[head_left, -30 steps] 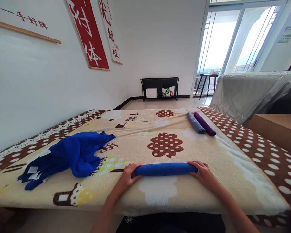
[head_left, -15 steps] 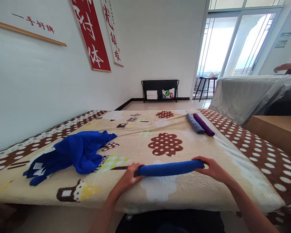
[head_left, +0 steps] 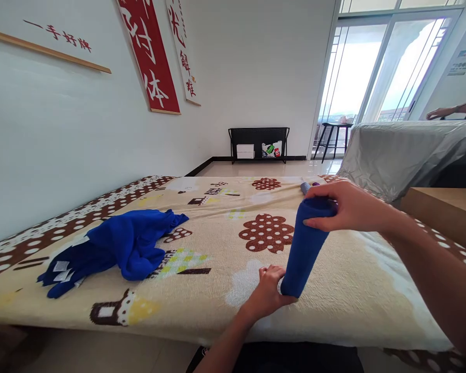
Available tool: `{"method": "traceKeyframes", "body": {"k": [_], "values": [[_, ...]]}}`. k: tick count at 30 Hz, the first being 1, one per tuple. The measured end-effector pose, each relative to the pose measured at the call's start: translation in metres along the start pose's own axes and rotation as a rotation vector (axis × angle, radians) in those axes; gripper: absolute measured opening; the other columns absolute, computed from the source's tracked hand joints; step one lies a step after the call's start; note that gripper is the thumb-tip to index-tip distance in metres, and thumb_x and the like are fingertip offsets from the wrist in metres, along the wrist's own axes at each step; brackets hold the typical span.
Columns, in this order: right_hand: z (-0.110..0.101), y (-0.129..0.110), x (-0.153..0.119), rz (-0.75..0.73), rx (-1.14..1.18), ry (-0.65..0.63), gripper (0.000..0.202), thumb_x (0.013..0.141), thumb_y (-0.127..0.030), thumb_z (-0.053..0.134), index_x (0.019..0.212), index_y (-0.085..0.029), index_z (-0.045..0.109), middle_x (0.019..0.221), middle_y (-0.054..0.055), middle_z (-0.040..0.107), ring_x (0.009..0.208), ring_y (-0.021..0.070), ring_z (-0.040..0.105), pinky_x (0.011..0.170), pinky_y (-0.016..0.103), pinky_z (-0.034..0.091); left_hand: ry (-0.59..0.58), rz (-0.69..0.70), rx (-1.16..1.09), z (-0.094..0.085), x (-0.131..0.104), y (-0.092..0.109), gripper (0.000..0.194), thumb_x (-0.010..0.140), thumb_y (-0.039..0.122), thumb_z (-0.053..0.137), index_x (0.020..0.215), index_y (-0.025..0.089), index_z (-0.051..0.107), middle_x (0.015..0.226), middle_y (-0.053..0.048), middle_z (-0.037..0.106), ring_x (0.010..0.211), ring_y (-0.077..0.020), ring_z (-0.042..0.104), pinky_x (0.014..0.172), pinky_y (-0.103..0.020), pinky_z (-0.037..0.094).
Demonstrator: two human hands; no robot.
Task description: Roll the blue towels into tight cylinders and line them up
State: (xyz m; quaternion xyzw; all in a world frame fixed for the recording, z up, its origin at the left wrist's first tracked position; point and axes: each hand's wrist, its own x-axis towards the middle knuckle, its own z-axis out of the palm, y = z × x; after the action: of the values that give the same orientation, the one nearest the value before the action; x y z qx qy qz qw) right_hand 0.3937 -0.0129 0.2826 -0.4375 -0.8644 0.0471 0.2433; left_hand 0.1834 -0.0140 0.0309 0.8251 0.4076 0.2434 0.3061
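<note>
Step as I read it: keeping the rolled blue towel (head_left: 305,254) steady near upright by its two ends. I had it over the near part of the patterned blanket (head_left: 202,305), top leaning right. Couldn't tell if its lower end bore on the blanket or hung just above.

Doing it well, to my mind, meant light, even pressure at both ends, wrists working together, no twist between top and bottom; otherwise the layers could have loosened or slid. The loose outer edge wanted trapping under a finger; I couldn't see where it was.

Right hand (head_left: 351,207): pinching the upper end, thumb on the near face, fingers hooked over the top rim, gap no wider than the roll. Left hand (head_left: 270,290): loosely curled at the lower end, thumb along its bottom edge, other fingers slightly spread; their exact contact I couldn't tell. Crumpled blue cloth (head_left: 128,246) lay well apart, to the left, touched by neither hand.
</note>
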Motion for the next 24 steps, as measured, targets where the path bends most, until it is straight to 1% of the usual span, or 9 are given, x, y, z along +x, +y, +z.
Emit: {"method": "traceKeyframes", "body": {"k": [3,6,10,13,17,19,21,22,24], "values": [[0.008,0.002,0.001,-0.005,0.002,-0.09,0.039,0.076,-0.055,0.068,0.093,-0.02,0.07,0.067,-0.006,0.061,0.055,0.0053,0.052,0.051,0.019,0.038,-0.027,-0.006,-0.021,0.012,0.002,0.0,0.05,0.061,0.038,0.088,0.104,0.024,0.068,0.119,-0.005,0.066,0.115,-0.0298,0.055,0.101,-0.045,0.033],[0.005,0.027,0.012,0.04,0.022,-0.106,0.044,0.077,-0.059,0.066,0.093,-0.019,0.071,0.07,-0.005,0.063,0.057,0.0059,0.054,0.052,0.019,0.039,-0.017,-0.025,-0.041,0.011,0.0,-0.005,0.061,0.064,0.039,0.087,0.118,0.024,0.063,0.128,-0.007,0.063,0.121,-0.0306,0.053,0.105,-0.047,0.031],[-0.015,0.085,0.048,0.131,-0.01,-0.131,0.057,0.076,-0.068,0.059,0.092,-0.014,0.071,0.072,-0.004,0.063,0.061,0.0066,0.055,0.057,0.021,0.039,0.014,-0.071,-0.061,-0.001,0.0,-0.018,0.087,0.065,0.043,0.087,0.139,0.02,0.047,0.141,-0.012,0.054,0.133,-0.0312,0.045,0.111,-0.049,0.028],[-0.028,0.133,0.083,0.229,-0.111,-0.14,0.06,0.079,-0.069,0.054,0.093,-0.013,0.072,0.072,-0.002,0.064,0.062,0.0077,0.056,0.059,0.023,0.039,0.041,-0.132,-0.066,-0.006,0.0,-0.025,0.086,0.068,0.042,0.085,0.141,0.019,0.045,0.144,-0.014,0.051,0.135,-0.0319,0.043,0.114,-0.05,0.027],[-0.033,0.193,0.131,0.388,-0.322,-0.056,0.047,0.078,-0.063,0.064,0.084,-0.017,0.072,0.067,0.001,0.065,0.064,0.0144,0.059,0.061,0.027,0.042,0.031,-0.132,0.018,-0.001,0.0,-0.026,0.083,0.065,0.037,0.086,0.137,0.021,0.049,0.14,-0.01,0.056,0.133,-0.0305,0.046,0.116,-0.049,0.027],[-0.029,0.22,0.15,0.435,-0.418,0.058,0.044,0.08,-0.058,0.062,0.089,-0.017,0.071,0.075,0.005,0.067,0.073,0.0198,0.062,0.065,0.03,0.043,0.015,-0.116,0.07,0.004,0.001,-0.029,0.082,0.063,0.036,0.087,0.135,0.022,0.052,0.139,-0.008,0.057,0.132,-0.0305,0.046,0.116,-0.049,0.029],[-0.015,0.245,0.161,0.47,-0.52,0.184,0.047,0.085,-0.057,0.055,0.104,-0.017,0.069,0.092,0.01,0.069,0.086,0.0254,0.062,0.071,0.033,0.043,0.021,-0.072,0.103,0.01,0.002,-0.038,0.076,0.065,0.042,0.084,0.133,0.023,0.054,0.138,-0.008,0.058,0.131,-0.0307,0.048,0.114,-0.049,0.032],[-0.004,0.256,0.161,0.476,-0.567,0.233,0.048,0.088,-0.056,0.051,0.112,-0.017,0.066,0.102,0.012,0.068,0.094,0.0277,0.061,0.074,0.035,0.043,0.036,-0.033,0.121,0.014,0.003,-0.045,0.073,0.067,0.046,0.081,0.131,0.024,0.055,0.137,-0.008,0.059,0.129,-0.031,0.05,0.112,-0.049,0.034],[0.031,0.276,0.15,0.456,-0.645,0.276,0.045,0.092,-0.05,0.048,0.12,-0.017,0.061,0.114,0.015,0.065,0.107,0.0303,0.057,0.083,0.04,0.042,0.099,0.07,0.169,0.023,0.005,-0.062,0.068,0.069,0.055,0.077,0.127,0.025,0.057,0.133,-0.007,0.062,0.125,-0.0315,0.054,0.106,-0.048,0.04]]}}
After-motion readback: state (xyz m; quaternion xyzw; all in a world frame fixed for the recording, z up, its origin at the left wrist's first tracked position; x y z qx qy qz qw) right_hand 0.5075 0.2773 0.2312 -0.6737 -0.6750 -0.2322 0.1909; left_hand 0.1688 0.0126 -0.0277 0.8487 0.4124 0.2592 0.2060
